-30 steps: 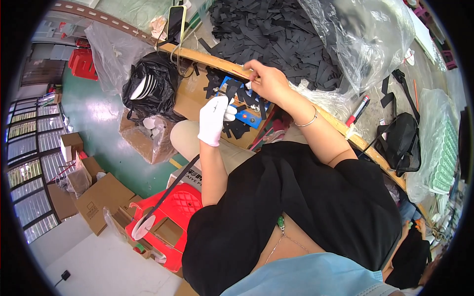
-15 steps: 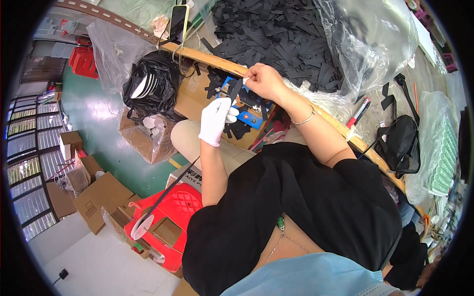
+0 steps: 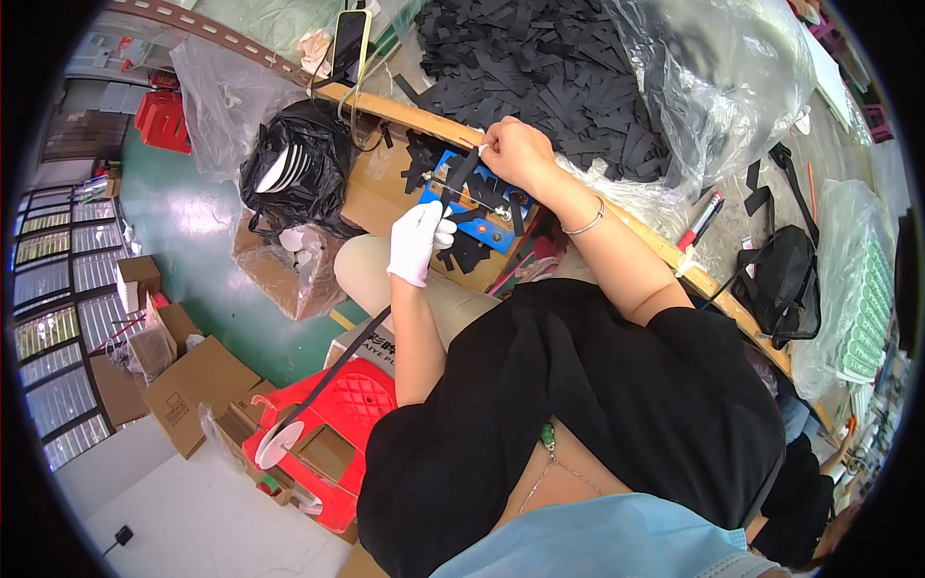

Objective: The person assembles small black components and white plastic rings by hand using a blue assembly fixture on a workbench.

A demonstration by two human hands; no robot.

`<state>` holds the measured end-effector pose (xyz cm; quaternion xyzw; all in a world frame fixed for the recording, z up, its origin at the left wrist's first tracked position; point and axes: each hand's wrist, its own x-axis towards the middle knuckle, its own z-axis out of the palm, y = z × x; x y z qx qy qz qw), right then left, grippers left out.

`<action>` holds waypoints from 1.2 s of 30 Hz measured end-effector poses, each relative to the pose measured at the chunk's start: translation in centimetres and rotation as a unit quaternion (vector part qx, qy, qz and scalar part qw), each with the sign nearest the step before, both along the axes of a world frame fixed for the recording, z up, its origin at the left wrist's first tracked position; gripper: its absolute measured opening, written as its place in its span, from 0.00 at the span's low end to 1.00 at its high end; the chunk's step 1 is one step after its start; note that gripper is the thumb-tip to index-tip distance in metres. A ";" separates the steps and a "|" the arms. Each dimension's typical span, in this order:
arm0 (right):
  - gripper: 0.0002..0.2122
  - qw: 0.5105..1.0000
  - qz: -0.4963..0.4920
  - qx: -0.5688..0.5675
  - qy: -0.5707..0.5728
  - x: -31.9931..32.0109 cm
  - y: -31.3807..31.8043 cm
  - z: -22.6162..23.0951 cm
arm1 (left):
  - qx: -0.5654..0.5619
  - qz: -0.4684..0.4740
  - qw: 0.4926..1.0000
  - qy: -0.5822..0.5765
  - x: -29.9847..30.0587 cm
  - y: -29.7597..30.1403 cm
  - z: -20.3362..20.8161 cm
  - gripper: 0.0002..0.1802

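Observation:
My left hand [image 3: 418, 245], in a white glove, pinches a black strap [image 3: 464, 173] at its near side. My right hand [image 3: 516, 151] is bare apart from white wrapping at a fingertip, and its closed fingers hold the strap's far end. Stretched between the two hands, the strap passes over a blue fixture [image 3: 493, 235] with metal rods. Another length of black strap [image 3: 345, 359] runs from a white reel [image 3: 279, 444] up past my left forearm. Cut black pieces [image 3: 469, 252] lie about the fixture.
A wooden edge [image 3: 617, 218] bounds the table, where a big heap of black strips [image 3: 540, 72] lies beside clear plastic [image 3: 723, 77]. A red marker [image 3: 700, 222], black mesh pouch [image 3: 782, 279] and phone [image 3: 349, 43] lie there too. Left stand a black bag [image 3: 299, 169] and red stool [image 3: 356, 400].
My right hand has shifted slightly right and my left hand slightly down and left, so more of the blue fixture and its rods shows between them. Both hands stay closed on the strap.

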<state>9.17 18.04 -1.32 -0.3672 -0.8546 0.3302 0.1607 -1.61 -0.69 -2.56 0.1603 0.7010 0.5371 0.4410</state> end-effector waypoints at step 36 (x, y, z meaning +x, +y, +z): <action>0.06 1.000 0.014 0.014 0.021 0.0 0.3 -0.3 | 0.005 -0.019 1.000 -0.005 -0.2 -0.3 0.2 0.14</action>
